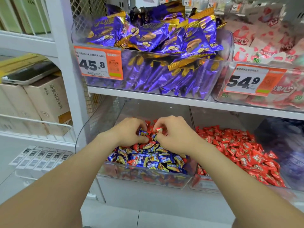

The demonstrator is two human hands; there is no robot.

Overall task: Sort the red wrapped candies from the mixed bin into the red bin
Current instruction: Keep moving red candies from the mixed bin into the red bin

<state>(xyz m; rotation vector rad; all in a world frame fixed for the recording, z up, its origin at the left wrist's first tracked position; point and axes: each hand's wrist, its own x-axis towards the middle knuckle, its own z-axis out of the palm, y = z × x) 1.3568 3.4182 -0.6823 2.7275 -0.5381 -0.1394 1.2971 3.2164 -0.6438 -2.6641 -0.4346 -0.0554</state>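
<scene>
The clear mixed bin (pixel 144 179) on the lower shelf holds blue and red wrapped candies (pixel 153 159). To its right stands the red bin (pixel 204 184), heaped with red wrapped candies (pixel 238 150). Both of my hands are inside the mixed bin, close together over its back half. My left hand (pixel 130 132) has its fingers curled into the pile around a blue candy (pixel 142 133). My right hand (pixel 174 135) pinches a red wrapped candy (pixel 159 129) between thumb and fingertips, just above the pile.
On the shelf above stands a bin of purple snack packs (pixel 158 46) with a 45.8 price tag (pixel 98 62), and a bin of red-and-white packs (pixel 263 43) tagged 54.9. Cardboard boxes (pixel 41 99) fill the rack at left. A dark purple bag (pixel 286 145) lies at far right.
</scene>
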